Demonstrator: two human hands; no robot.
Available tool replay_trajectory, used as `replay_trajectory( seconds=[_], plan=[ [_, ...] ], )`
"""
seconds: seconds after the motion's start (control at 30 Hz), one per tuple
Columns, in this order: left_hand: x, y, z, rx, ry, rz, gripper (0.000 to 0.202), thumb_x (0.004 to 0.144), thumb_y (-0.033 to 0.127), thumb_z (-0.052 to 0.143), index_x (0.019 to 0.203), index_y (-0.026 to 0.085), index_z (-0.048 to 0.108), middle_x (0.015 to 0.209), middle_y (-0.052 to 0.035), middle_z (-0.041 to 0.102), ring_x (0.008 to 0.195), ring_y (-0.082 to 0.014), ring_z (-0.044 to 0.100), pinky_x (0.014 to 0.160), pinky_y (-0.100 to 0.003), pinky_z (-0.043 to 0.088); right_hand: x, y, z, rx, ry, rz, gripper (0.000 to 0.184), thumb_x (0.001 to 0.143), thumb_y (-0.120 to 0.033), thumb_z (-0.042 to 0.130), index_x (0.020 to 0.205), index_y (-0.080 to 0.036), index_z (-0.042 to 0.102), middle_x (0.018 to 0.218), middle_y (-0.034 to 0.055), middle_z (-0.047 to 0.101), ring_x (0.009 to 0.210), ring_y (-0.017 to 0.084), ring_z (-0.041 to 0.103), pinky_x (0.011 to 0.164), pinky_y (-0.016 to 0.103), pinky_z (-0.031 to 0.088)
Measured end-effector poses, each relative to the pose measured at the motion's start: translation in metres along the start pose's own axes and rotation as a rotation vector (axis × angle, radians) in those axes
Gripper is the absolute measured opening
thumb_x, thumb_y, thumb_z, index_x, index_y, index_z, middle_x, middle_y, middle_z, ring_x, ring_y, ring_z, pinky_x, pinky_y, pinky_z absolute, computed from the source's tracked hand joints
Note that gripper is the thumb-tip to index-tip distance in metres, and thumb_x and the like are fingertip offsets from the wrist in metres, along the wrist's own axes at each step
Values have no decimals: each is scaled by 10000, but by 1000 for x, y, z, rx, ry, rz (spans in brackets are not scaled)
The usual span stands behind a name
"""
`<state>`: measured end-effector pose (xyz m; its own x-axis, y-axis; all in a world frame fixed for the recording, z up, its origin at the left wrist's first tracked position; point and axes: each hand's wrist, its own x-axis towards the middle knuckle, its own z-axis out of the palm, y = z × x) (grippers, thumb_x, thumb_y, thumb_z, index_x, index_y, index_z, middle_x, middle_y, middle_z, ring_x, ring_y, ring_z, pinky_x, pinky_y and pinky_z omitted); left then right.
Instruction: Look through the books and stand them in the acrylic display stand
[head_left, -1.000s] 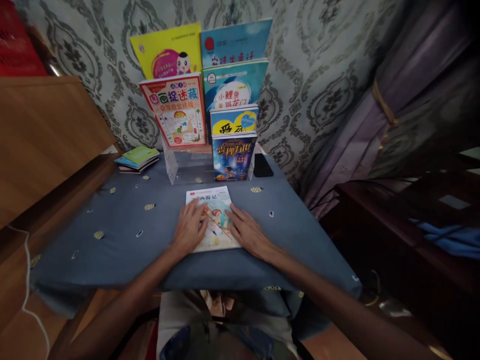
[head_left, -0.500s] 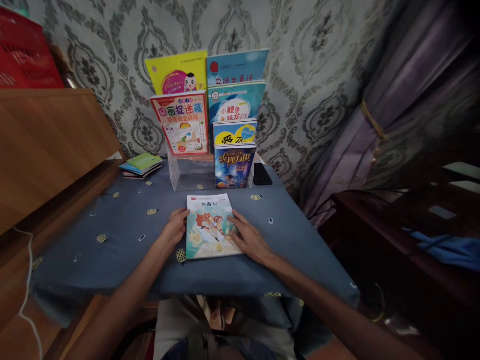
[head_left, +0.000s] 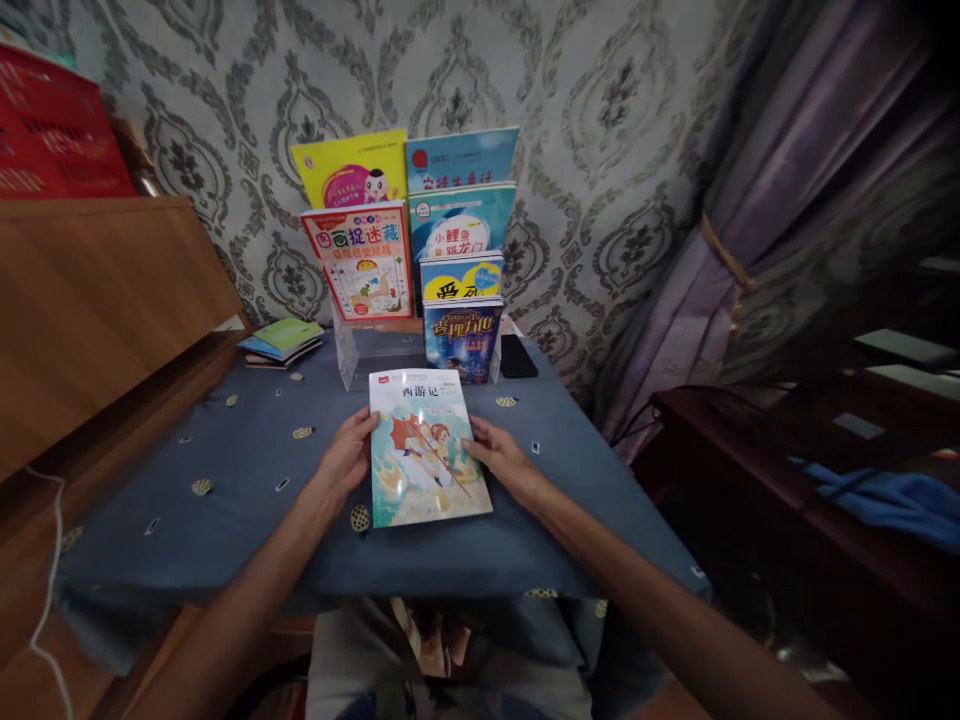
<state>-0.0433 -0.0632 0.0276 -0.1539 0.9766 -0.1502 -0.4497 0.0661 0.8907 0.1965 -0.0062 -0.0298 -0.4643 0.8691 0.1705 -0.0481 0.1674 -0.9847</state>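
The book [head_left: 429, 455] is lying face up, its title end pointing toward the clear stand [head_left: 382, 355] and its long axis running lengthwise away from the viewer. It is resting between the hands, over the counter [head_left: 255, 520]. The left hand [head_left: 351, 450] and right hand [head_left: 501, 455] are curling partway, grasping its opposite side edges.

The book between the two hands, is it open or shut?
Shut. The book shows its front cover, no inside pages, and the left hand and right hand grip its opposite sides.
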Motion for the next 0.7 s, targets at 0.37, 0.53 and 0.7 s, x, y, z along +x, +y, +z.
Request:
replay_trajectory(
  seconds=[0.37,0.53,0.7],
  plan=[
    [20,71,15,220,-293,456,408,716,343,789,1086,198,694,1086,-69,766,1117,-288,685,988,-421,532,49,-68,-9,-184,163,-357,254,809,-292,655,1048,-210,629,1074,80,747,984,240,694,932,448,542],
    [11,71,-12,680,-398,557,224,744,374,779,885,205,739,1030,-85,773,1080,-291,697,1014,-442,498,37,-48,-8,-442,210,-452,177,835,-228,599,988,-235,688,1039,57,740,945,237,687,896,445,545],
    [-12,30,-42,942,-533,524,218,836,371,713,1001,229,725,1187,-124,738,1260,-314,615,1139,-540,373,7,-9,-8,-560,25,-496,227,898,-161,511,1024,-252,677,1085,73,736,1066,243,667,932,447,542]
  ],
)
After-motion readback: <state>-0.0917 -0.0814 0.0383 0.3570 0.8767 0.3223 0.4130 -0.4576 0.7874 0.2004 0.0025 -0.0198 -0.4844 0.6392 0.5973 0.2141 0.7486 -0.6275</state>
